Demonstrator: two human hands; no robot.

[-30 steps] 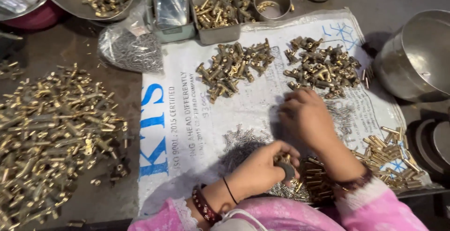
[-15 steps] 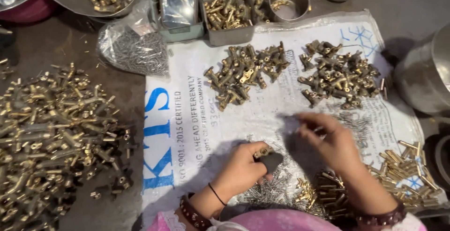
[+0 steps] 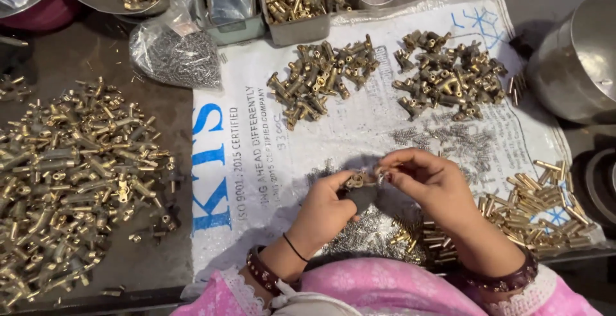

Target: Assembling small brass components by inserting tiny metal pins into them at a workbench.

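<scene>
Over the white sack [image 3: 256, 181], the left hand [image 3: 327, 210] grips a brass fitting [image 3: 355, 181] steady; the right hand [image 3: 427, 181] pinches a small part at its mouth; brass piles lie beyond.

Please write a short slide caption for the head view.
Two hands join a brass fitting and small part above a printed sack with brass piles.

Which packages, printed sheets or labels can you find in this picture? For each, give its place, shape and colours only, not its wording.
Printed sack sheet: spread flat under both hands, white woven rectangle, blue and black print.
Clear plastic bag: upper left, at the sheet's corner, lumpy, full of small grey metal parts.
</scene>
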